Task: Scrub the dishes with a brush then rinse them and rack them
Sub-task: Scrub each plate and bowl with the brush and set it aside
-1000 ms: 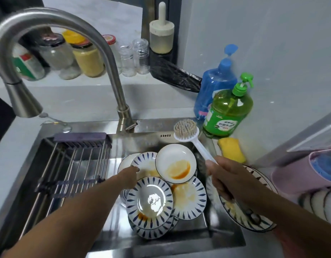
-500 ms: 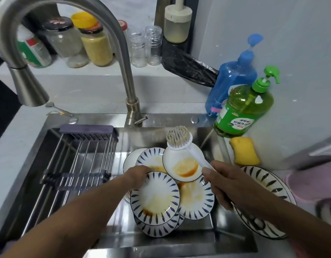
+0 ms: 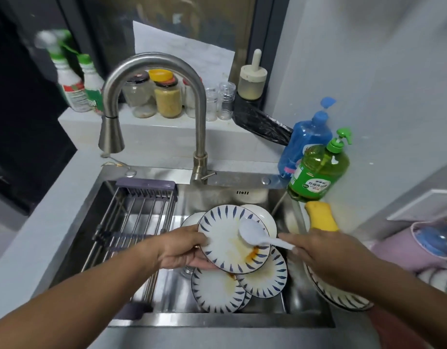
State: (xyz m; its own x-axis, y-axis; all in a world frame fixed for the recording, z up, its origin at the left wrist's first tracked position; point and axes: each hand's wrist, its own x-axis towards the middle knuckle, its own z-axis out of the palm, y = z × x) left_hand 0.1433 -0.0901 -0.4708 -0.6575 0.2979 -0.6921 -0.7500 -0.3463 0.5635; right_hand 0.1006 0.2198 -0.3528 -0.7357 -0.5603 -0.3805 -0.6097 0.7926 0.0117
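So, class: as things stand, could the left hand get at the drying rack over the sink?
Probably yes. The left hand grips a plate, but the rack lies right beside it with nothing between; it would arrive with the plate in hand.

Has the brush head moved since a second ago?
Yes. The brush head has come down from beside the green soap bottle onto the plate that the left hand holds.
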